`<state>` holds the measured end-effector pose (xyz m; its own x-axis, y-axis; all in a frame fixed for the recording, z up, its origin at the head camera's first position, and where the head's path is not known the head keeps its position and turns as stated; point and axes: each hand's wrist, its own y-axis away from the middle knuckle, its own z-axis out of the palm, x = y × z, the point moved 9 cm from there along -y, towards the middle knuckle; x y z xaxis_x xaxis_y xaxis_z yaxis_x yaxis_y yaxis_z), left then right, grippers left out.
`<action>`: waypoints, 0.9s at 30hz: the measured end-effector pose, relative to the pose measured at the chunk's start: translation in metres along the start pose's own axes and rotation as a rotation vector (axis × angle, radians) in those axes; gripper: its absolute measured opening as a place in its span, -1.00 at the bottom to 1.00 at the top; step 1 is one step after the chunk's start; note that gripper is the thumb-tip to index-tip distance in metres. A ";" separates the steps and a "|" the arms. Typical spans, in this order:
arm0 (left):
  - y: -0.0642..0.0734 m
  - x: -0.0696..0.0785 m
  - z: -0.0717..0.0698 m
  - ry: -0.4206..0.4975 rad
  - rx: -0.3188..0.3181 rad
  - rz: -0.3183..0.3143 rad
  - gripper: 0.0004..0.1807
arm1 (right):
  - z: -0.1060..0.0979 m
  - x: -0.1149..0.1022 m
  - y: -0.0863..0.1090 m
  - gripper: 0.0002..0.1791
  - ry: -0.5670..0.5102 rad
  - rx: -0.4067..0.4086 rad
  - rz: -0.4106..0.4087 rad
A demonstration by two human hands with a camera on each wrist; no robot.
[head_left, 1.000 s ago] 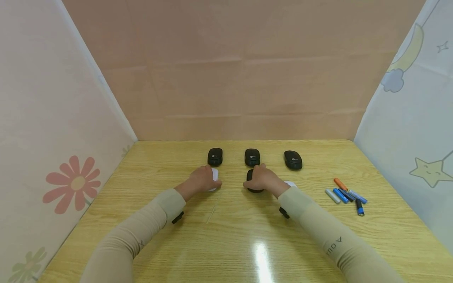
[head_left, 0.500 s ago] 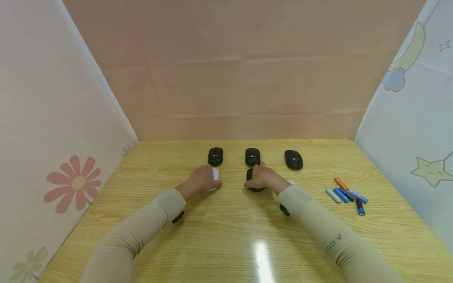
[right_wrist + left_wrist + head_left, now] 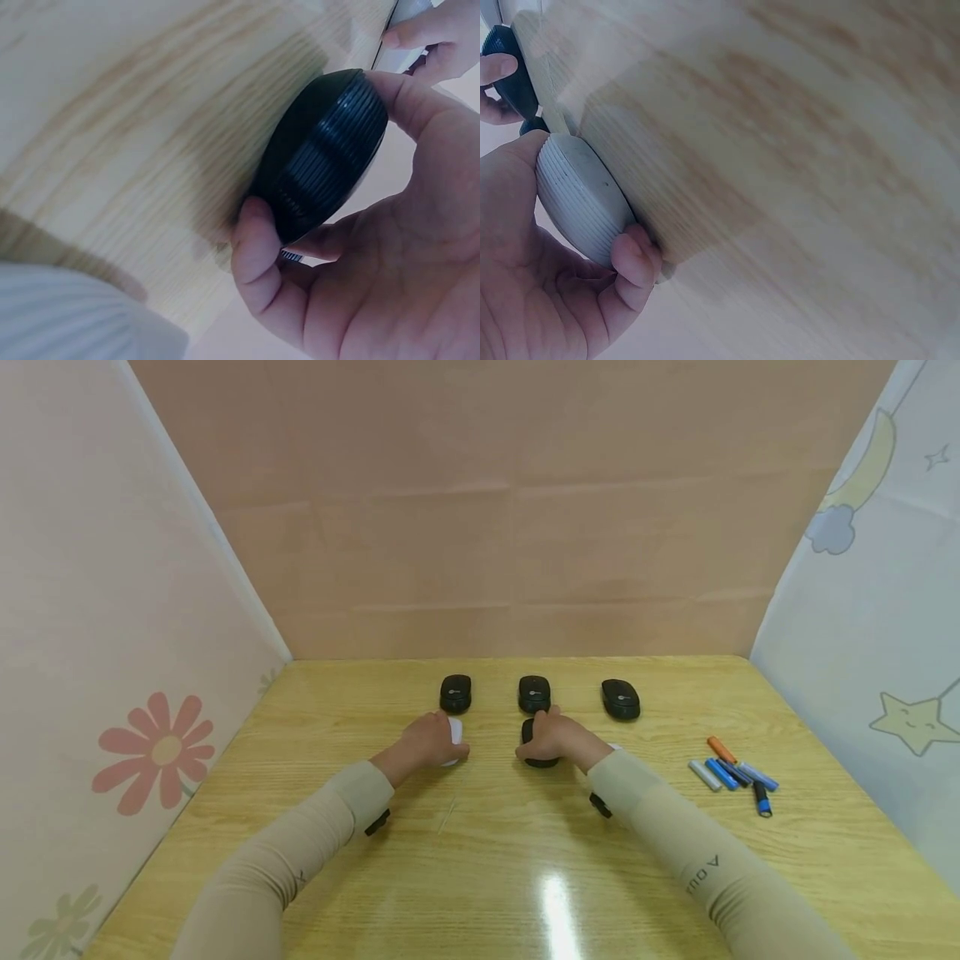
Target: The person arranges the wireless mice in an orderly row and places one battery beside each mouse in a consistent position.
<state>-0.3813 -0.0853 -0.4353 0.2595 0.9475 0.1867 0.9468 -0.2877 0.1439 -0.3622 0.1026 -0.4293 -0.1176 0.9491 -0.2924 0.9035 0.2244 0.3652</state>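
My left hand (image 3: 424, 740) grips a white computer mouse (image 3: 585, 196) by its ribbed sides, thumb at one end and fingers at the other. In the head view that hand covers much of the mouse. Level with it on the right, my right hand (image 3: 557, 737) holds a black computer mouse (image 3: 322, 154) the same way, between thumb and fingertips. Both mice sit at the table surface. Beside the right wrist lies a second white mouse (image 3: 82, 315), almost wholly hidden by the sleeve in the head view.
Along the back stand three black mice: left (image 3: 456, 693), middle (image 3: 535, 694) and right (image 3: 621, 700), the last slightly turned. Several batteries (image 3: 722, 773), one orange (image 3: 722, 750), lie loosely grouped on the wooden table (image 3: 480, 877) at right. Cloth-like walls enclose the back and sides.
Both hands keep their grip on the two mice in the same spots. The right forearm has shifted very slightly left, covering a little more of the white mouse beside it.
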 end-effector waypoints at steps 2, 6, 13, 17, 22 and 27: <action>0.001 0.001 -0.002 0.004 0.005 0.002 -0.31 | 0.000 0.000 0.000 0.04 -0.001 -0.001 0.004; 0.004 0.003 -0.004 0.008 0.011 0.004 -0.32 | 0.000 0.000 0.001 0.02 0.006 0.002 0.012; 0.002 0.002 -0.002 0.010 0.007 0.006 -0.28 | 0.000 0.000 0.001 0.01 0.011 0.004 0.003; 0.002 0.001 -0.001 0.006 -0.004 0.003 -0.26 | 0.000 0.000 0.001 0.02 0.012 0.003 0.001; 0.002 0.002 -0.001 0.006 0.001 0.005 -0.23 | -0.001 -0.001 0.001 0.03 0.031 0.004 0.003; 0.002 0.002 -0.001 -0.020 0.005 0.006 -0.22 | -0.003 -0.003 0.004 0.05 0.040 0.006 -0.010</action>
<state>-0.3789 -0.0837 -0.4334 0.2689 0.9485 0.1678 0.9461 -0.2927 0.1384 -0.3595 0.1015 -0.4238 -0.1427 0.9550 -0.2602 0.9048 0.2324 0.3568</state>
